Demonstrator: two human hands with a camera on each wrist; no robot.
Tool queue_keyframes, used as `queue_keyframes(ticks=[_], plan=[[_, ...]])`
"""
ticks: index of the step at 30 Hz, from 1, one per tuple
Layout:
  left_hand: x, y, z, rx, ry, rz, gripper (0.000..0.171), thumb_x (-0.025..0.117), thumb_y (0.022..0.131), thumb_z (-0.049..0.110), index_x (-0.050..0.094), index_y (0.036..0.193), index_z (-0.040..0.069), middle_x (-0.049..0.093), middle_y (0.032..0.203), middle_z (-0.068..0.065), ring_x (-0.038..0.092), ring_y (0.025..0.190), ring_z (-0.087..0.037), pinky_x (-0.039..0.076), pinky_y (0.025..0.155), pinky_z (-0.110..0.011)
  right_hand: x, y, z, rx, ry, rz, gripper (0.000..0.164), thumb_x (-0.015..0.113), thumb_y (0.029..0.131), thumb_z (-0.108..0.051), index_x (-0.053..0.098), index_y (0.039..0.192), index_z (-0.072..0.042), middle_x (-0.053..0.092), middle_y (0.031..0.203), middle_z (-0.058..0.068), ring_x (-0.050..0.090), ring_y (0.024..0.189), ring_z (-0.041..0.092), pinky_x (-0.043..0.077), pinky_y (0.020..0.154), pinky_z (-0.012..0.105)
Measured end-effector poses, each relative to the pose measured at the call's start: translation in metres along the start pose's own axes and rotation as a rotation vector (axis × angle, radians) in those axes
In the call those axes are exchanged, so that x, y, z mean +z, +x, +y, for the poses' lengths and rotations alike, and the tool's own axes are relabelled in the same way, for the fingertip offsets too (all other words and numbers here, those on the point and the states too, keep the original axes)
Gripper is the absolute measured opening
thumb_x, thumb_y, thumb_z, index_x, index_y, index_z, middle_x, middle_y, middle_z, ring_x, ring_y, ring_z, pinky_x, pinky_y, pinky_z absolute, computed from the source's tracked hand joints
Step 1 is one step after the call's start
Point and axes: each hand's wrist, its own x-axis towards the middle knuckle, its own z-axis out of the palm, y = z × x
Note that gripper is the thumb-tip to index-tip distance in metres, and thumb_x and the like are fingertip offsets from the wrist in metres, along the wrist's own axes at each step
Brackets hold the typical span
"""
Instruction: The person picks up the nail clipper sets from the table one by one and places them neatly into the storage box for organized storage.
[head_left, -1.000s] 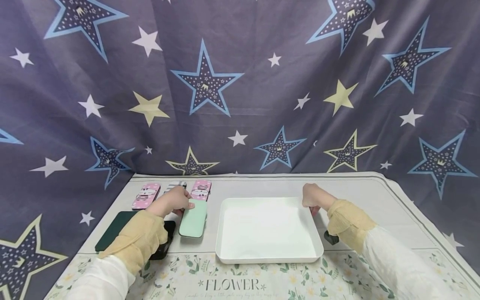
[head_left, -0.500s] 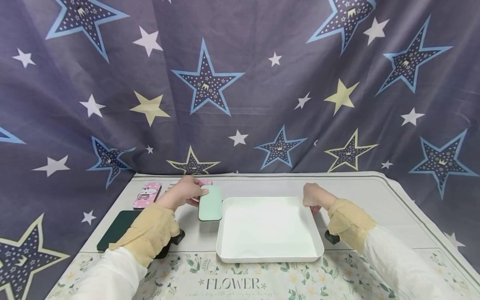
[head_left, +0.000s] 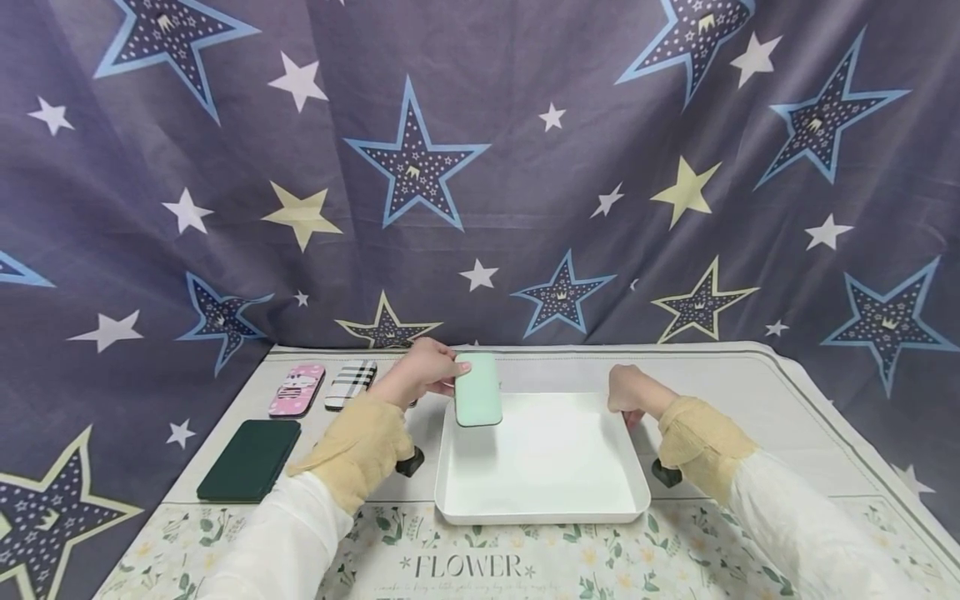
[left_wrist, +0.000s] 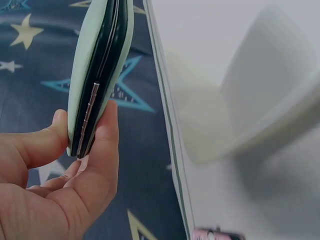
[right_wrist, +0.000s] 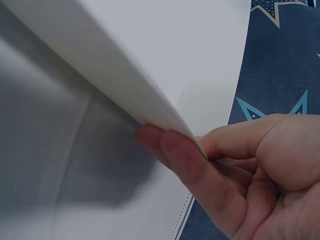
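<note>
Fingers of the left hand pinch a mint case over the white tray the right hand grips; seemingly a carrying step, calling next for gentle lowering

White tray: open above its middle — raised rim around
Far-left corner: mint case intrudes
Right rim: right hand — blocked

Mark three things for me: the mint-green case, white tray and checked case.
Mint-green case (head_left: pixel 478 392): head view, middle of its broad face.
White tray (head_left: pixel 546 462): head view, bare middle of its floor.
Checked case (head_left: pixel 351 384): head view, middle of its top.
</note>
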Motion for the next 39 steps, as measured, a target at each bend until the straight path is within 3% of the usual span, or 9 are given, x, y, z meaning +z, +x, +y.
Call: queue_keyframes(ticks=[5,12,17,25,32,39], plan=[[0.026,0.004,0.006,0.012,-0.022,-0.033,0.033,0.066,0.087,0.003,0.055,0.114,-0.012,0.063,0.086,-0.015,0.062,0.065,-0.016,0.059,0.065,-0.033,-0.001,-0.001,-0.001,-0.004,-0.003,-0.003,0.026,0.053,0.073,0.01,0.057,0.097,0.02,0.062,0.06,0.014,0.063,0.044,0.016,0.053,0.046,0.021],[0.059,0.006,0.015,0.023,-0.033,-0.069,0.039,0.064,0.088,0.002,0.051,0.12,-0.015,0.064,0.094,-0.02,0.062,0.063,-0.017,0.059,0.066,-0.034,-0.001,-0.001,-0.002,0.029,-0.012,-0.017,0.026,0.055,0.074,0.01,0.057,0.098,0.02,0.063,0.062,0.014,0.064,0.044,0.015,0.053,0.047,0.021],[0.081,0.01,0.016,0.034,-0.051,-0.091,0.031,0.066,0.086,0.001,0.056,0.11,-0.016,0.066,0.089,-0.023,0.063,0.058,-0.017,0.059,0.062,-0.033,0.0,0.001,-0.001,0.036,-0.014,-0.016,0.024,0.055,0.075,0.009,0.057,0.097,0.019,0.063,0.061,0.014,0.064,0.045,0.016,0.053,0.047,0.021],[0.117,0.009,0.016,-0.008,0.057,-0.096,0.023,0.07,0.082,0.0,0.06,0.098,-0.012,0.067,0.075,-0.018,0.06,0.052,-0.017,0.059,0.06,-0.034,0.001,0.002,-0.001,0.038,0.0,-0.016,0.016,0.055,0.076,0.009,0.059,0.09,0.016,0.063,0.061,0.014,0.064,0.045,0.016,0.054,0.047,0.022],[0.141,0.016,0.015,-0.043,0.111,-0.097,0.021,0.07,0.082,-0.001,0.057,0.095,-0.009,0.061,0.065,-0.014,0.059,0.052,-0.019,0.059,0.063,-0.034,-0.001,0.003,-0.002,0.051,-0.004,-0.023,0.02,0.056,0.077,0.009,0.058,0.096,0.017,0.063,0.062,0.015,0.065,0.046,0.018,0.054,0.048,0.023],[0.157,0.021,0.015,-0.083,0.09,-0.121,0.016,0.07,0.082,-0.002,0.056,0.087,-0.008,0.062,0.063,-0.018,0.062,0.05,-0.022,0.059,0.062,-0.034,-0.001,0.003,-0.004,0.031,-0.024,-0.028,0.022,0.056,0.078,0.008,0.058,0.097,0.018,0.063,0.06,0.015,0.065,0.046,0.018,0.054,0.047,0.023]])
